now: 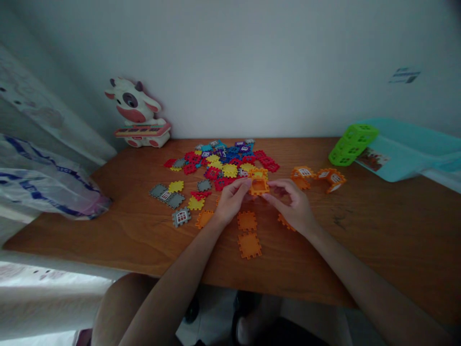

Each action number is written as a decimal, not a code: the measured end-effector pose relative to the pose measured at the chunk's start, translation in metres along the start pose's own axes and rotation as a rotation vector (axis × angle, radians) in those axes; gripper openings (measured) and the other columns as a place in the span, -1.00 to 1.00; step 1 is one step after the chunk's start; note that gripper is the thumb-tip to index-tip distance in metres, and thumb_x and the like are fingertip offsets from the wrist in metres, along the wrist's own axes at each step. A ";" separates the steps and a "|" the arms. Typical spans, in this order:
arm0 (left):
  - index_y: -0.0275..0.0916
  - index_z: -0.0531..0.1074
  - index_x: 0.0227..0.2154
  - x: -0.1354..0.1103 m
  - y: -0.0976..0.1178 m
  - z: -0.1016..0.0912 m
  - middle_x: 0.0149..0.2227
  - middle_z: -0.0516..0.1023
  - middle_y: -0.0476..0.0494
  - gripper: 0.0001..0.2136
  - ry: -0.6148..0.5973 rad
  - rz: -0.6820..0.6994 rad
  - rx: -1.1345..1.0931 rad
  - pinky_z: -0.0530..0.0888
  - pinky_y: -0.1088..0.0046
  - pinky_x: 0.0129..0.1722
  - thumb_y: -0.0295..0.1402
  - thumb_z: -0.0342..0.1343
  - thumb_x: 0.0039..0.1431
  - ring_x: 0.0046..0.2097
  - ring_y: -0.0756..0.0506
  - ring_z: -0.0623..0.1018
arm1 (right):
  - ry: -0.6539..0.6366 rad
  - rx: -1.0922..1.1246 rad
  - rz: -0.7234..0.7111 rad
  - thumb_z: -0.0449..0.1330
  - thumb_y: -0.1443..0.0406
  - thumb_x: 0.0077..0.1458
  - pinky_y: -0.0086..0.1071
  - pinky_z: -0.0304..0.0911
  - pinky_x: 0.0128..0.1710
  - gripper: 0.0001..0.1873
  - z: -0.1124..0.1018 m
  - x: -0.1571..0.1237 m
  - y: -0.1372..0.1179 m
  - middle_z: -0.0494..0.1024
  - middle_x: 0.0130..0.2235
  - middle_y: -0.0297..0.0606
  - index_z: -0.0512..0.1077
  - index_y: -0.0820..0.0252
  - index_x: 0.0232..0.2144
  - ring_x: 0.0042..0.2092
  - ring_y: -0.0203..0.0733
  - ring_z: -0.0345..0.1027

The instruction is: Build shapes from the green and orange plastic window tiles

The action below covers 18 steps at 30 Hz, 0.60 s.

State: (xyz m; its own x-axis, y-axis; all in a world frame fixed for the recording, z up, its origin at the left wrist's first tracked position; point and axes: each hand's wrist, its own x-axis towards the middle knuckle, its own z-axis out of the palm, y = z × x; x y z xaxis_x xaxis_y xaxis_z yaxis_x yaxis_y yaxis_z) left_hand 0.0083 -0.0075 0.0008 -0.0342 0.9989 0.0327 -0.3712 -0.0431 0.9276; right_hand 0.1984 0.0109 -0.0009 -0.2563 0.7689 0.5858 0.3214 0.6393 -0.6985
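My left hand (230, 199) and my right hand (293, 204) meet over the middle of a wooden table (378, 230). Both pinch a small orange block assembly (259, 182) made of interlocking square tiles. Loose orange tiles (248, 233) lie flat on the table just below my hands. Behind the assembly spreads a pile of colourful tiles (223, 166) in red, blue, yellow and grey. Two finished orange tile pieces (319, 179) sit to the right of my right hand.
A cow-shaped toy piano (139, 115) stands against the wall at the back left. A green tile cube structure (353, 143) leans on a teal plastic bin (406, 149) at the right. A plastic bag (46, 185) lies on the table's left edge.
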 end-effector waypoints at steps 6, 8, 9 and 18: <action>-0.22 0.64 -0.30 0.001 0.002 0.000 -0.12 0.68 -0.23 -0.59 -0.054 -0.068 -0.129 0.66 0.22 -0.13 0.07 0.36 0.05 -0.04 -0.25 0.66 | 0.024 0.100 0.027 0.38 0.13 0.17 -0.17 0.47 -0.17 -0.74 0.002 -0.001 -0.003 0.60 -0.18 -0.26 0.48 0.02 -0.14 -0.23 -0.13 0.49; -0.23 0.65 -0.29 0.000 0.002 -0.001 -0.12 0.68 -0.23 -0.58 -0.066 -0.069 -0.116 0.67 0.22 -0.11 0.06 0.37 0.04 -0.04 -0.25 0.66 | 0.026 0.123 0.030 0.38 0.13 0.17 -0.18 0.48 -0.20 -0.75 0.003 -0.002 -0.004 0.60 -0.23 -0.27 0.46 0.03 -0.17 -0.26 -0.14 0.50; -0.23 0.65 -0.28 0.000 0.002 -0.002 -0.12 0.68 -0.22 -0.58 -0.070 -0.070 -0.107 0.66 0.22 -0.09 0.06 0.38 0.03 -0.04 -0.25 0.66 | 0.027 0.127 0.030 0.38 0.13 0.16 -0.19 0.49 -0.21 -0.75 0.003 -0.002 -0.005 0.60 -0.24 -0.27 0.45 0.03 -0.18 -0.27 -0.14 0.50; -0.15 0.67 -0.13 -0.004 0.005 -0.004 0.00 0.66 -0.18 -0.60 -0.108 -0.014 -0.053 0.62 0.35 -0.06 -0.10 0.47 -0.02 -0.02 -0.16 0.66 | -0.006 0.197 0.098 0.37 0.12 0.17 -0.17 0.52 -0.16 -0.74 0.001 -0.001 -0.006 0.65 -0.23 -0.25 0.49 0.05 -0.13 -0.26 -0.13 0.55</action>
State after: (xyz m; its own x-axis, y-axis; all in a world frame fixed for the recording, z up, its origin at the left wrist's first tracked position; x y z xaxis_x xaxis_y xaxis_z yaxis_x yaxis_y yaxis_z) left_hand 0.0033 -0.0113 0.0035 0.0700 0.9956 0.0625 -0.4192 -0.0275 0.9075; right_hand 0.1960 0.0063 0.0021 -0.2384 0.8273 0.5087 0.1613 0.5502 -0.8193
